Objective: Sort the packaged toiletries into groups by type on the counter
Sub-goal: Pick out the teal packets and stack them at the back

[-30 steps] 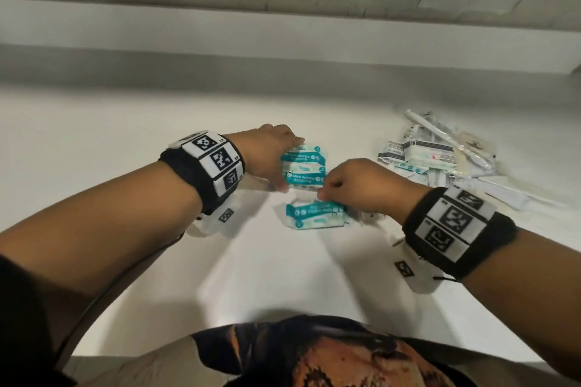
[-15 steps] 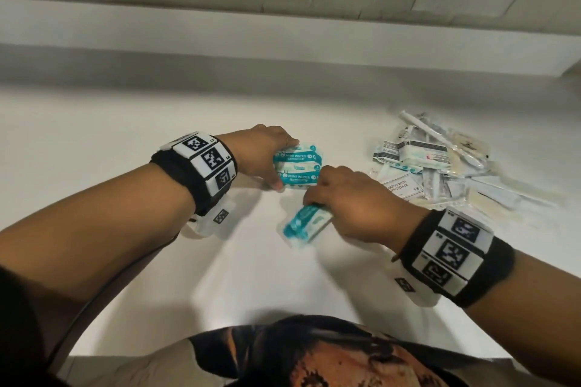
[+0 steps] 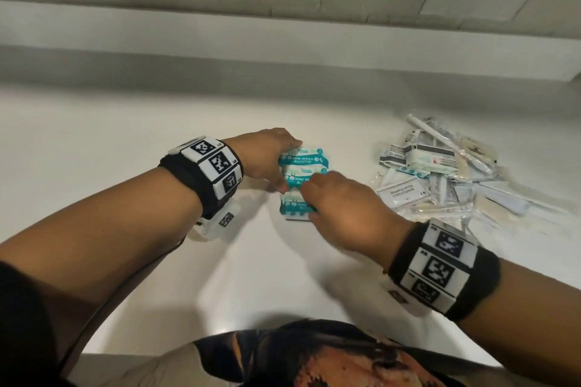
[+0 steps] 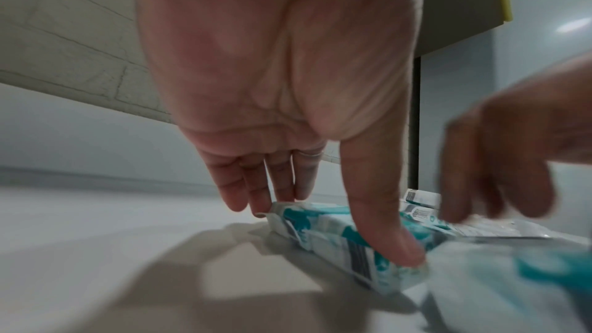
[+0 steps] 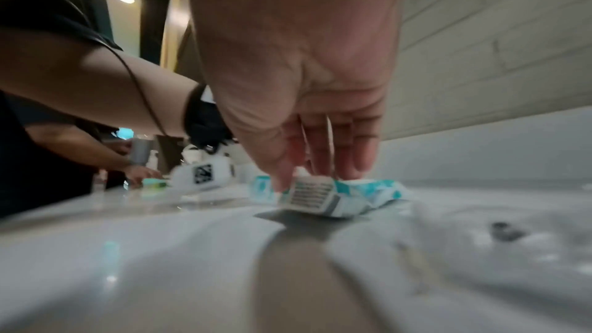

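Two teal-and-white mini wipes packs (image 3: 309, 160) lie side by side on the white counter (image 3: 125, 141). My left hand (image 3: 283, 166) spans them with straight fingers on the far edge and the thumb pressing the near corner (image 4: 407, 255). A third wipes pack (image 3: 295, 206) sits right against their near side, pinched between the thumb and fingers of my right hand (image 3: 309, 203). In the right wrist view that pack (image 5: 352, 194) shows its barcode end, low over the counter. My left hand (image 4: 333, 232) stays on the pair (image 4: 323, 229).
A mixed pile of packaged toiletries (image 3: 440, 179) lies to the right, with a shampoo sachet (image 3: 401, 192) at its near-left edge. A raised ledge (image 3: 283, 41) and tiled wall run behind the counter. Another person's hand (image 5: 141, 174) works further along the counter.
My right hand picked up the third wipes pack, turned it, and brought it forward against the two packs. My left hand stayed on those two.
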The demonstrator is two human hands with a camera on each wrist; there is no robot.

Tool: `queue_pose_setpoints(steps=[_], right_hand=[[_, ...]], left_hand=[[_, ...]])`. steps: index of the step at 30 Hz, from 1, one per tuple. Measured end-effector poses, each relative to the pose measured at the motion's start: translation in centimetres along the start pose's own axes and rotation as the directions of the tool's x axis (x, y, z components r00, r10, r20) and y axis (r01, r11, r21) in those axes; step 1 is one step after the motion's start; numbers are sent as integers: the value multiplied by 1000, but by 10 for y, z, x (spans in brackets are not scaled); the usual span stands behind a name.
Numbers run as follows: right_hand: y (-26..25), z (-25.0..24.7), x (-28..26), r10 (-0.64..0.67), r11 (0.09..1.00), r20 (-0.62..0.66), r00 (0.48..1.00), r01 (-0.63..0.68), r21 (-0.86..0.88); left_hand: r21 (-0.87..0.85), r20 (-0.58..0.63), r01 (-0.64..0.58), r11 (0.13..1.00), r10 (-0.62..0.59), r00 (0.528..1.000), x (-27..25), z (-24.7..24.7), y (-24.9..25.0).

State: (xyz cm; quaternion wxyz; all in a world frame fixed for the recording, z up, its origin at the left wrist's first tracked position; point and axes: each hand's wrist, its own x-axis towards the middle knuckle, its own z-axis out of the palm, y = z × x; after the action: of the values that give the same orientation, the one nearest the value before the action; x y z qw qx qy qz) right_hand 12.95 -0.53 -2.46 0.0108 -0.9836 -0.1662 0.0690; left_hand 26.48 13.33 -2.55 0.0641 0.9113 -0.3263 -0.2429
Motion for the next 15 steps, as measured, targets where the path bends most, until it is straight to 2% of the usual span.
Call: queue_pose_setpoints(steps=[2,6,9,12,14,15], right_hand=[[10,-3,7,40,999,9,999,-39,-26],[23,-3,5,208,978,147,967,-210,0],[16,0,4,193,981,83,978,-195,18],[27,-9,7,191,978,92,977,-198,64],[54,-22,4,262,964,32,965,-263,33],[73,-26,1,309,950,-26,951,-310,-38]], left_hand=[[-30,7,8,1000,-8,1000,-3,-2,-1],[-1,69,3,1000,-3,998,-13,-5,0],[32,108,-7,999,3,994,-15,-1,8],[87,64,-16,996,10,998,-14,7,20],[105,26,-17,994,14,1000,-12,11,25],[108,14,-10,994,8,1000,-11,11,27]])
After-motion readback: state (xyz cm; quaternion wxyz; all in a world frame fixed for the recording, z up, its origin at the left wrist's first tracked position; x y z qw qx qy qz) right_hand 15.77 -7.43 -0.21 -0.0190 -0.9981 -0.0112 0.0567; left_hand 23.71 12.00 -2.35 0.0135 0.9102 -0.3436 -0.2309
